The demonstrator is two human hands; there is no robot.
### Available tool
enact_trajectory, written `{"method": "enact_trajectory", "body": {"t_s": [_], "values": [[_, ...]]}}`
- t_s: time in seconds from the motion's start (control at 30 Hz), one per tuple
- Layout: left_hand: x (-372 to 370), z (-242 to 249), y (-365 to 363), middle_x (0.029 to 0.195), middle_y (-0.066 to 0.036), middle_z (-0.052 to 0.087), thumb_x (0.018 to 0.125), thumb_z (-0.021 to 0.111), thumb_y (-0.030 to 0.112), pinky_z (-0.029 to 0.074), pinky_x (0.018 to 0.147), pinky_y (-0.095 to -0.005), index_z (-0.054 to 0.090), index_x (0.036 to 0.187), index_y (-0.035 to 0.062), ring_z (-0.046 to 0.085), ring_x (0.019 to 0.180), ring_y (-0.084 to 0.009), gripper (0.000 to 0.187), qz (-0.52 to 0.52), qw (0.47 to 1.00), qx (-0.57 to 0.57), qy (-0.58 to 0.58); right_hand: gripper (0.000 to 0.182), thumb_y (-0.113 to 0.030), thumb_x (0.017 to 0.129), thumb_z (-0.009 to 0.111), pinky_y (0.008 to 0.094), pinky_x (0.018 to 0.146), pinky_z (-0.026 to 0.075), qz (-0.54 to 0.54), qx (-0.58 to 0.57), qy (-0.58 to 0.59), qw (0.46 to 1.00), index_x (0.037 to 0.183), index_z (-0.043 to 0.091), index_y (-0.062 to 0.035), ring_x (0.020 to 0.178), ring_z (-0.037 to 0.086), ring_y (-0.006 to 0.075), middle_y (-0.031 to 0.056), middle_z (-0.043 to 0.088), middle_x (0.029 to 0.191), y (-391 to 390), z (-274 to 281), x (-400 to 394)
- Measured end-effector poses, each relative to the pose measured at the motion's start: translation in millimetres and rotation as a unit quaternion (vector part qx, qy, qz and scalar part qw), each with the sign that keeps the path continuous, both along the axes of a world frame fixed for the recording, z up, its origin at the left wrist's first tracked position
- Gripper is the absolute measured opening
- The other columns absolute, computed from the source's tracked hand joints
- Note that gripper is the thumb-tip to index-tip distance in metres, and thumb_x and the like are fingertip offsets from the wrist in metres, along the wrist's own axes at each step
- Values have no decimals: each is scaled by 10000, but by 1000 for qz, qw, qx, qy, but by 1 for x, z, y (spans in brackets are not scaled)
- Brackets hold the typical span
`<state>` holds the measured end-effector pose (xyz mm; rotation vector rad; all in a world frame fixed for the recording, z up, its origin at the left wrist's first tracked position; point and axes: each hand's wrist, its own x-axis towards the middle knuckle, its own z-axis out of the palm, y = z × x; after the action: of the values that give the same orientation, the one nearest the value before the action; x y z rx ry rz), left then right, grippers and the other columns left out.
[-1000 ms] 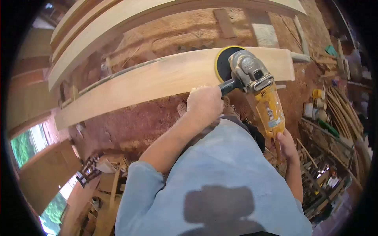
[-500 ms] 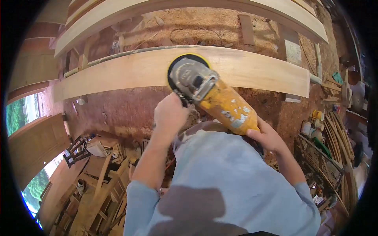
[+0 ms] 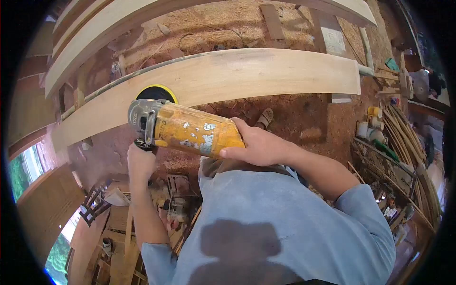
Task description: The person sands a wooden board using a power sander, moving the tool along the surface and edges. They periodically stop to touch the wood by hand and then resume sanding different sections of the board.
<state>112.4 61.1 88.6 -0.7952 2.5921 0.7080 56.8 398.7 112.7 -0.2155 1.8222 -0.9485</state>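
A yellow power sander point(image 3: 190, 130) with worn paint lies across the view, its round black disc point(image 3: 156, 93) with a yellow rim over the near edge of a long pale plank point(image 3: 256, 71). My left hand point(image 3: 141, 162) is closed round the black side handle by the sander's head. At the rear end of the yellow body, my right hand point(image 3: 259, 143) grips it with the thumb on the near side. The underside of the disc is hidden, so its contact with the wood cannot be seen.
Beyond the plank runs another long beam point(image 3: 156, 14). A foot in a sandal point(image 3: 266, 117) shows below the plank. At the right are paint cans point(image 3: 374, 122) and a stack of thin wood strips point(image 3: 403, 137). Wood pieces point(image 3: 118, 223) crowd the lower left.
Both hands have moved left with the sander, which has turned from a steep slant to nearly level. The disc has gone from the plank's middle toward its left part.
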Motion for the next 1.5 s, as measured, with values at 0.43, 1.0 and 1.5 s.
{"method": "enact_trajectory", "body": {"t_s": [0.43, 1.0, 1.5], "values": [[-18, 6, 167, 921, -265, 714, 847, 731, 329, 533, 769, -509, 742, 1029, 30, 691, 919, -455, 350, -137, 980, 137, -39, 983, -422, 807, 844, 406, 1144, 407, -219, -42, -32, 974, 1560, 375, 0, 1357, 539, 271, 180, 559, 1461, 177, 7, 46], [-101, -14, 288, 964, -265, 733, 772, 679, 167, 581, 858, -517, 727, 893, -36, 726, 930, -430, 240, -372, 914, 140, -80, 1074, -446, 741, 884, 299, 909, 512, -456, -46, -44, 888, 1572, 360, -12, 1163, 603, 159, 70, 601, 1371, 267, -13, 110], [-187, -24, 342, 995, -232, 753, 830, 670, 150, 592, 842, -494, 756, 971, -19, 741, 962, -397, 236, -548, 813, 195, 38, 759, -527, 873, 761, 287, 691, 534, -633, -48, 31, 772, 1402, 503, -48, 859, 634, 134, 40, 642, 1109, 209, -32, 165]]}}
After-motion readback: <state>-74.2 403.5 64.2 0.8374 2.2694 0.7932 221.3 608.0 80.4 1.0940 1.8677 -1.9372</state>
